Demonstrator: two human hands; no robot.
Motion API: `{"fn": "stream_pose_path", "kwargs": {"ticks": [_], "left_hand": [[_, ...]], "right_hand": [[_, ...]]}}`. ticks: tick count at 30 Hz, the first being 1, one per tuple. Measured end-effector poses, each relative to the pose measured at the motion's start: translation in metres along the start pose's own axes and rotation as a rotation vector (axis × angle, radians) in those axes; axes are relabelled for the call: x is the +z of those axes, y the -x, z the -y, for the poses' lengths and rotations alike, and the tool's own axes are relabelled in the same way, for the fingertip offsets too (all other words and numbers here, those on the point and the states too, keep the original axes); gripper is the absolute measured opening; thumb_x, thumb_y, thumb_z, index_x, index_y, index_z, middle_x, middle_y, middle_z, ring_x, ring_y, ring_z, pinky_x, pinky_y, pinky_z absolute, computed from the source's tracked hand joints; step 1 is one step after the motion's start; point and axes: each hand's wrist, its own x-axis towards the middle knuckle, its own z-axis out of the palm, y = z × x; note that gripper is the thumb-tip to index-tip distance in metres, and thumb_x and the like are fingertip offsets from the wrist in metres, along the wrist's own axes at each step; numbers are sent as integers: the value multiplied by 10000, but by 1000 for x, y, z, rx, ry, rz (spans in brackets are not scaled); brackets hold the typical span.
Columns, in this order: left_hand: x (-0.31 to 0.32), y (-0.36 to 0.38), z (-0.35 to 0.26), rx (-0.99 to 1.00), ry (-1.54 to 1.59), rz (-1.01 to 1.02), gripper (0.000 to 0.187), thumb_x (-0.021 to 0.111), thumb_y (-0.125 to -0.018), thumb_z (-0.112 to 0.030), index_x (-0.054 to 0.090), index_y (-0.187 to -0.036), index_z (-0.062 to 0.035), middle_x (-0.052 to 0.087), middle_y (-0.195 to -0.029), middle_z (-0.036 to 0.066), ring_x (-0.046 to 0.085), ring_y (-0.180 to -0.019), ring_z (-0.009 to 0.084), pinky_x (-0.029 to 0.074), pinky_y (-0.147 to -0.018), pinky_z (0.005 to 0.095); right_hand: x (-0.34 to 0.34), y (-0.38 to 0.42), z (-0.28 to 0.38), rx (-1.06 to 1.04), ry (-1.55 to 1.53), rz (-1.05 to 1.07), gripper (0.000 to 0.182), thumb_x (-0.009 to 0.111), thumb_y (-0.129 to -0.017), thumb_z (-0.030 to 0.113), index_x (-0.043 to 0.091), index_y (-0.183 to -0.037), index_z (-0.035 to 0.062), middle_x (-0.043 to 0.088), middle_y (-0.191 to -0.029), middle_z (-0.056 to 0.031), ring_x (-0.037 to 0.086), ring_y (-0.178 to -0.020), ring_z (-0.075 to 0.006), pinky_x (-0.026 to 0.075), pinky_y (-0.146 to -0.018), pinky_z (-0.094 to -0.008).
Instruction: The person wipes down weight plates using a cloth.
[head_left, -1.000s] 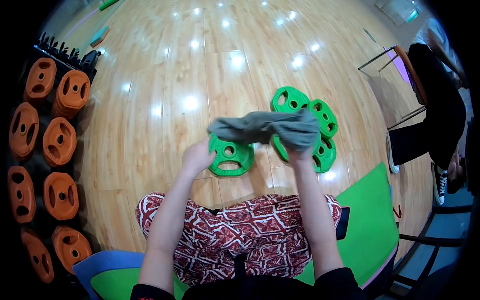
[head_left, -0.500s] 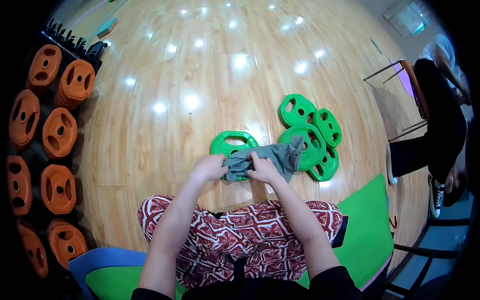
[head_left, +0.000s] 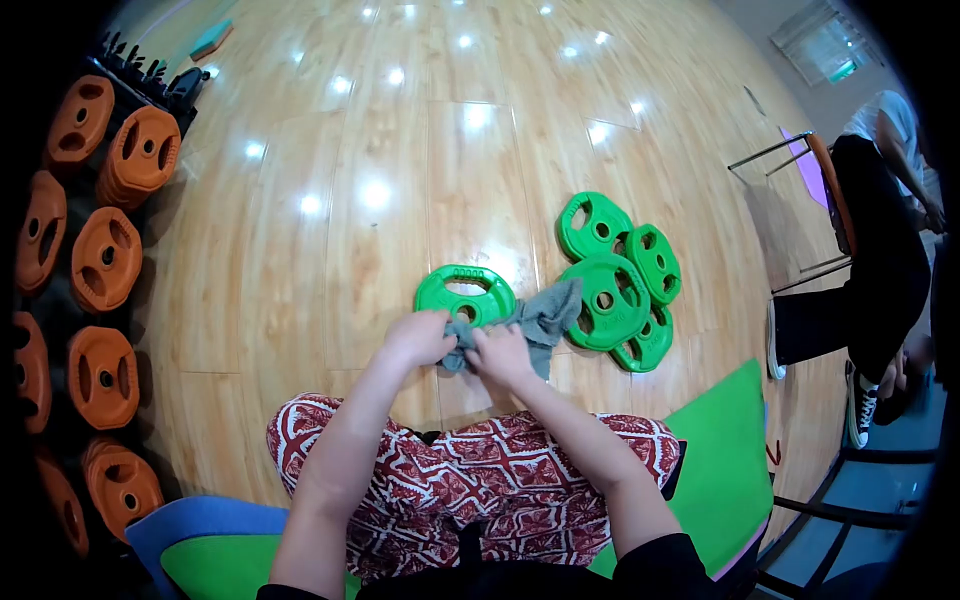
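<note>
A grey cloth (head_left: 545, 318) is bunched between my two hands, over the near part of a green weight plate (head_left: 435, 290) on the floor. My left hand (head_left: 422, 338) is closed at the plate's near left edge, with the cloth's left end in its fingers. Close beside it, my right hand (head_left: 503, 354) grips the cloth's middle. The loose end spreads right, towards a pile of several green weight plates (head_left: 625, 325). The cloth and my hands hide the near rim of the single plate.
Orange weight plates (head_left: 105, 375) hang on a dark rack at the left. A green mat (head_left: 720, 440) lies by my right knee, a blue mat (head_left: 205, 515) at the lower left. On the right, a person (head_left: 880, 240) sits on a chair (head_left: 835, 190) above the wooden floor (head_left: 300, 270).
My right hand has moved left and slightly down, closer to my left hand. The cloth is more bunched, and its loose end has drawn back from the plate pile.
</note>
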Motion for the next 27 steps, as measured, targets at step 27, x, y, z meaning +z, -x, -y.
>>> {"fn": "stream_pose_path", "kwargs": {"ticks": [27], "left_hand": [[-10,0,6,-52,99,-7,396,539,-742,-261,531,-1070,-39,607,-885,153,580,-832,300,460,-736,385]], "right_hand": [[9,-17,-66,467,-9,-161,301,492,-789,321,538,-716,32,584,-649,-188,572,-598,-342,448,-590,-454]]}}
